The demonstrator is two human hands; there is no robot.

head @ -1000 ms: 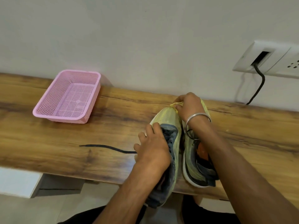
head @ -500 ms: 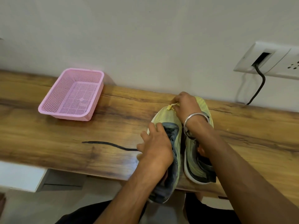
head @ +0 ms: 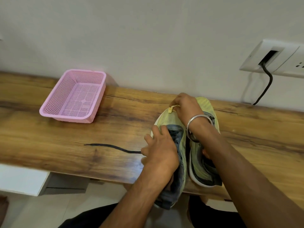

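A plain room in a home, by the look of it.
A long wood-grain tabletop (head: 49, 145) runs along a bare painted wall (head: 148, 38), where a white socket plate (head: 279, 53) has a black cable (head: 267, 84) hanging from it; a pink plastic basket (head: 72, 118) and a pair of yellow running shoes (head: 169, 120) sit on the wood, with a white cabinet (head: 21, 180) beneath and a pale tiled floor (head: 49, 211) below.
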